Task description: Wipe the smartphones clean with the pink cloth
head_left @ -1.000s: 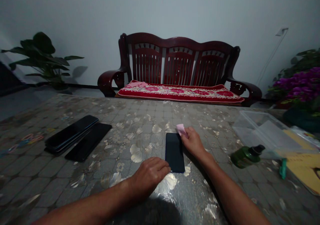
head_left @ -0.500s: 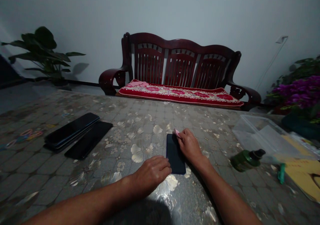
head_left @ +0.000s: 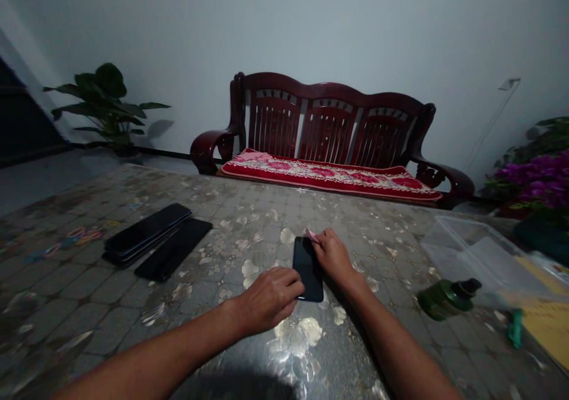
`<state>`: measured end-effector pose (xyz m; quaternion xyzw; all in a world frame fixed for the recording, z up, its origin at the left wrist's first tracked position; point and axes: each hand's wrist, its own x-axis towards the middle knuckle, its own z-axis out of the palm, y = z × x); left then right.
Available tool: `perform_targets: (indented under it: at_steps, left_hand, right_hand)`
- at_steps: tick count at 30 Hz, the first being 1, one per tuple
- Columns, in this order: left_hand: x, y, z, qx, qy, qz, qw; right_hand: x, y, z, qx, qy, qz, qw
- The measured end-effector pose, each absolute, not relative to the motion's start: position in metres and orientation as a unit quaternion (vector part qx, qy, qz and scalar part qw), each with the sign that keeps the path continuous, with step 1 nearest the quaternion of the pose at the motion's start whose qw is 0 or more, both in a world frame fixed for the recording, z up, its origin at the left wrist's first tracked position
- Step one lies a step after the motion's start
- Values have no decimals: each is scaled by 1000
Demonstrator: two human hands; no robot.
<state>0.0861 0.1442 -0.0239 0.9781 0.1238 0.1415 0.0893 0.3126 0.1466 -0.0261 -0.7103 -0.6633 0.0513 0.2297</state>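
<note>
right hand [head_left: 332, 255] pinches one pink cloth [head_left: 311, 234]; left hand [head_left: 273, 296], grip unclear, touches one black phone [head_left: 308, 274]

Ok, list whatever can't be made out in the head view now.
All in the head view:
- Most of the pink cloth: hidden by the right hand.
- The phone's lower left edge: covered by the left hand.
- Any print on the green bottle: too dark and small.
- The yellow paper's far side: cut off by the right picture edge.
</note>
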Motion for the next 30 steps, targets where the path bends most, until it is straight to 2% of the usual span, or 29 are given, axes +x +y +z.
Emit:
perform_targets:
  at_steps: [8, 16, 22, 30]
  left_hand:
    - [92, 157, -28, 975, 148, 138, 87]
    - [91, 145, -35, 955, 200, 198, 95]
    - [84, 151, -39, 954, 199, 196, 105]
    - [82, 151, -40, 956, 201, 184, 113]
  right_hand:
    - [308, 153, -21, -731, -653, 41, 193]
    - [296, 160, -22, -715, -680, 1, 165]
    - [295, 161, -21, -655, -737, 1, 167]
    - [288, 170, -22, -674, -722, -42, 151]
